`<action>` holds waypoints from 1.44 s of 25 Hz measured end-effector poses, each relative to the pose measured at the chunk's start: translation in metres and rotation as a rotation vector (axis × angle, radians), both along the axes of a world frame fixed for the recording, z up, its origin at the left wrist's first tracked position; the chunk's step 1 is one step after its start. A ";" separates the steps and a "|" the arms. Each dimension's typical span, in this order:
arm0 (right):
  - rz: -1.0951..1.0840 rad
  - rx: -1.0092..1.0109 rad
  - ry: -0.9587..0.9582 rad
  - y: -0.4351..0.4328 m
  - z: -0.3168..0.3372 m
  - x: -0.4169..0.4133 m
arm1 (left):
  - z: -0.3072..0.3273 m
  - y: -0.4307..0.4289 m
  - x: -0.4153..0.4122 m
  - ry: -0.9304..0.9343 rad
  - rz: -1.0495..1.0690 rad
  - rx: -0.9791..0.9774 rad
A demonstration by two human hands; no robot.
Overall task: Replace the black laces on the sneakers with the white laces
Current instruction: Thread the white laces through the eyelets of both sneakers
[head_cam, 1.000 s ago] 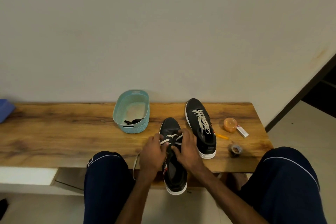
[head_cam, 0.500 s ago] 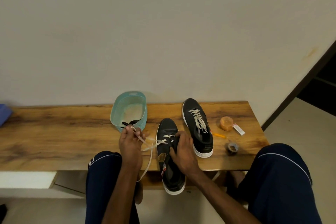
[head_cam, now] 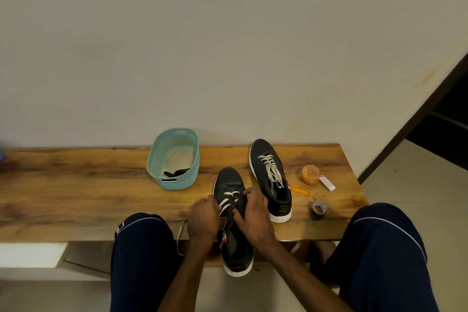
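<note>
Two sneakers (head_cam: 270, 180): left hand (head_cam: 203, 220) apparently pinches the near sneaker's (head_cam: 229, 183) white lace (head_cam: 227, 200), right hand (head_cam: 254, 213) grips its upper.

- The near sneaker (head_cam: 229, 182) lies on the wooden table (head_cam: 76, 192), heel overhanging the front edge.
- The left hand (head_cam: 203, 218) pinches its white lace (head_cam: 227, 200); a loose end hangs off the table edge.
- The right hand (head_cam: 255, 215) grips the sneaker's upper.
- The second sneaker (head_cam: 264, 154), laced white, stands just beside it.
- A teal basket (head_cam: 177, 182) holds black laces (head_cam: 177, 172).
- An orange tub (head_cam: 310, 175), a small box (head_cam: 327, 183) and a tape roll (head_cam: 317, 209) sit at the right.
</note>
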State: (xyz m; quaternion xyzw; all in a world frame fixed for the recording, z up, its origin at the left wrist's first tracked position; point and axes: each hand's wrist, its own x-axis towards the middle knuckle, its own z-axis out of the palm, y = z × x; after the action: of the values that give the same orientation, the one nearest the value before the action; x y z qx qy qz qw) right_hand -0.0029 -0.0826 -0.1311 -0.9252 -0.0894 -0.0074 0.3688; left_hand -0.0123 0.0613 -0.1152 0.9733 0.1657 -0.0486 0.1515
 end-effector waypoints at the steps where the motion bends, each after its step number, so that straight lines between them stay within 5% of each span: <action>1: 0.003 -0.006 0.009 0.000 0.000 0.001 | -0.002 0.002 0.002 0.009 -0.010 0.039; 4: 0.038 -0.023 0.041 0.000 -0.003 0.004 | 0.002 0.002 0.006 -0.047 0.082 -0.143; 8: 0.029 0.072 0.060 -0.005 0.007 0.009 | 0.048 0.003 0.002 -0.273 0.366 -1.114; 11: 0.100 0.261 0.035 -0.001 0.034 0.007 | 0.066 0.019 0.003 -0.338 0.323 -1.565; 17: 0.356 0.398 0.261 0.037 0.056 -0.033 | 0.072 0.018 0.003 -0.384 0.367 -2.033; 20: 0.363 0.371 0.299 0.034 0.060 -0.033 | 0.069 0.027 0.003 -0.463 0.464 -1.905; 24: 0.340 0.246 0.285 -0.005 0.076 -0.007 | 0.050 0.043 0.004 -0.543 0.717 -1.275; 30: 0.235 0.307 0.376 -0.045 0.083 0.015 | 0.035 0.041 0.000 -0.488 0.362 -0.287; 34: 0.212 0.303 0.331 -0.052 0.083 0.017 | 0.036 0.033 -0.004 -0.391 0.329 -0.127; 36: 0.204 0.309 0.266 -0.045 0.081 0.012 | 0.041 0.019 -0.007 -0.424 0.046 -0.302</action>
State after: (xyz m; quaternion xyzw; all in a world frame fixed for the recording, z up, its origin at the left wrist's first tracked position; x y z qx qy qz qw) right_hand 0.0088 -0.1273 -0.0502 -0.8367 -0.1310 0.1383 0.5134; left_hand -0.0193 0.0798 -0.0742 0.9240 0.1434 0.1357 0.3275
